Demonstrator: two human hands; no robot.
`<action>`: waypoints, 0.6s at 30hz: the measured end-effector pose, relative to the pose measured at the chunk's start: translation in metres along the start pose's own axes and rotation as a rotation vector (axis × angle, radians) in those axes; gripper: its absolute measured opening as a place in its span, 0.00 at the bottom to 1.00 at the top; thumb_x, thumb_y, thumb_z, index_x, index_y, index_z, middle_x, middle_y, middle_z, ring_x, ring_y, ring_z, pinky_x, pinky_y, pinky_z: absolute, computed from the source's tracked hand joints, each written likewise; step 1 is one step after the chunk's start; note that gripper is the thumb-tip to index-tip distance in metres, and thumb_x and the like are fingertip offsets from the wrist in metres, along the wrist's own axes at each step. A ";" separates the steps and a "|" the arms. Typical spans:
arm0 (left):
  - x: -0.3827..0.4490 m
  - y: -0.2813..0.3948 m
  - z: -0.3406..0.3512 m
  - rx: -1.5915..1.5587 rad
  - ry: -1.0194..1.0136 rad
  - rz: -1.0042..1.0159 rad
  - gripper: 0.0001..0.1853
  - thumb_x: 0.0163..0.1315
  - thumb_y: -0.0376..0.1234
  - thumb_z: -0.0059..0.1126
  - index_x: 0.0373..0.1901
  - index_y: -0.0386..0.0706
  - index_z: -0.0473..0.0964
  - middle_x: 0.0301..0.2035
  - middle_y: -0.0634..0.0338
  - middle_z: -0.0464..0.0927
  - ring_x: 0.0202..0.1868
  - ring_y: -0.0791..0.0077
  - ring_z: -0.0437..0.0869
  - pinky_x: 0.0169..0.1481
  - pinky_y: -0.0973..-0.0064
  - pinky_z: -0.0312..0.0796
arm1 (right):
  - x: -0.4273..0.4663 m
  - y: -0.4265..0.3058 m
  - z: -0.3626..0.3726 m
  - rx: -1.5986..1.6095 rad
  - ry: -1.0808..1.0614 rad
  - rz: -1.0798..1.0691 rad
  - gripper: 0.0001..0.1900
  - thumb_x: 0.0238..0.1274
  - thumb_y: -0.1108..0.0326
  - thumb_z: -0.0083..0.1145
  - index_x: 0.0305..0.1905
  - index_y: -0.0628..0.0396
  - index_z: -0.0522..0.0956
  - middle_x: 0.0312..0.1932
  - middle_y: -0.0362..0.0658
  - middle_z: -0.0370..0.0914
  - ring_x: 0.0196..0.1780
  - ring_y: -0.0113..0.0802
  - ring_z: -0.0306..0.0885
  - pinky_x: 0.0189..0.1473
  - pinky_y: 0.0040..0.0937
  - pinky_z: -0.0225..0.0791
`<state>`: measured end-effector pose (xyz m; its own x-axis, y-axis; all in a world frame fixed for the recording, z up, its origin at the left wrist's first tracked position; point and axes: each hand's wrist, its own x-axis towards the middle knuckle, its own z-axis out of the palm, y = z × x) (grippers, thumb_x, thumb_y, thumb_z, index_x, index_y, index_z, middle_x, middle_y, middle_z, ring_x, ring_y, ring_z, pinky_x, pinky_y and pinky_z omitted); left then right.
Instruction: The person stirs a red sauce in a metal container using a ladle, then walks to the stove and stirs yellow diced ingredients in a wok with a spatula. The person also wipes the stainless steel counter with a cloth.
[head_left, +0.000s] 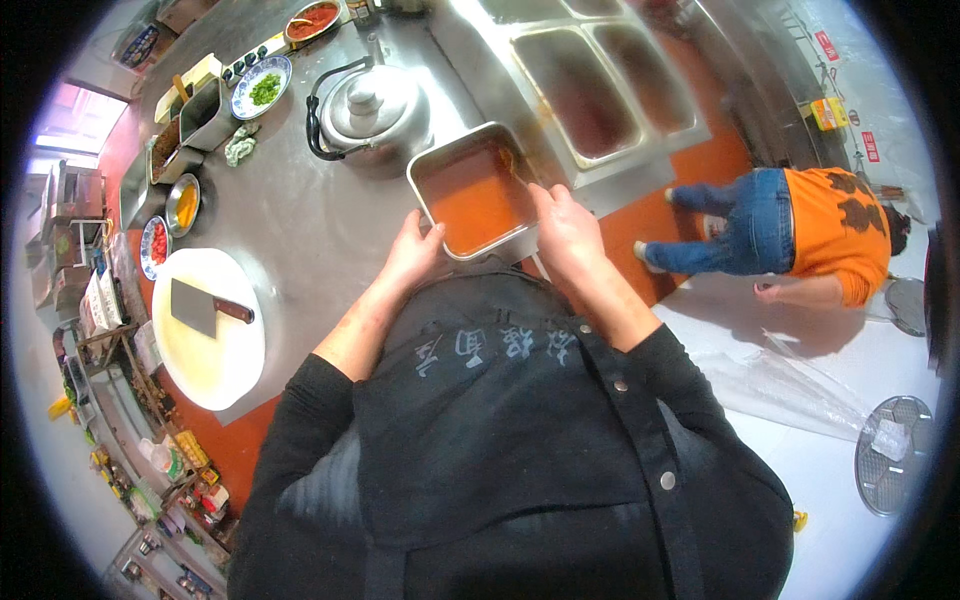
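Observation:
Between my two hands is a rectangular metal pan (474, 196) with orange-red liquid in it, at the near edge of the steel worktop. My left hand (418, 247) grips its near left corner, thumb on the rim. My right hand (566, 225) holds the pan's right side. A metal kettle (375, 112) with a black handle stands just beyond, to the left. On the left, a cleaver (199, 309) with a brown handle lies on a round, pale cutting board (232, 375).
Steel wells (581, 97) with dark contents are beyond the pan at right. Plates of chopped green (266, 88) and red food (157, 244), a bowl of yellow food (184, 206) and metal containers (202, 116) line the worktop's left. Another person (832, 225) in orange bends over at right.

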<state>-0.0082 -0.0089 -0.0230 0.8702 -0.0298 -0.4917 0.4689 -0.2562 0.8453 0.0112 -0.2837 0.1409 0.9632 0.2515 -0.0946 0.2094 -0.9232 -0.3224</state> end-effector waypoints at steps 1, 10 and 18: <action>-0.001 0.003 0.000 0.000 -0.012 0.002 0.28 0.82 0.38 0.53 0.77 0.37 0.59 0.54 0.49 0.84 0.42 0.68 0.88 0.44 0.67 0.82 | 0.004 -0.002 0.002 -0.025 -0.020 0.013 0.21 0.69 0.74 0.52 0.66 0.58 0.75 0.54 0.60 0.78 0.50 0.61 0.85 0.52 0.54 0.81; -0.002 0.029 -0.011 0.121 -0.126 -0.014 0.25 0.82 0.38 0.53 0.73 0.37 0.64 0.53 0.50 0.83 0.47 0.68 0.87 0.43 0.68 0.82 | 0.052 0.001 0.048 -0.024 -0.167 0.098 0.20 0.68 0.70 0.55 0.62 0.63 0.79 0.52 0.64 0.83 0.57 0.63 0.83 0.62 0.55 0.76; -0.008 0.034 -0.011 0.289 -0.067 0.111 0.27 0.80 0.37 0.56 0.74 0.36 0.65 0.55 0.45 0.84 0.51 0.64 0.88 0.53 0.66 0.82 | 0.065 0.005 0.057 0.174 -0.085 0.117 0.19 0.70 0.72 0.52 0.62 0.59 0.84 0.57 0.61 0.85 0.63 0.58 0.83 0.67 0.50 0.74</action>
<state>0.0018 -0.0069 0.0120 0.8971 -0.1340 -0.4209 0.3013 -0.5112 0.8049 0.0652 -0.2551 0.0794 0.9599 0.1766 -0.2176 0.0582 -0.8853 -0.4614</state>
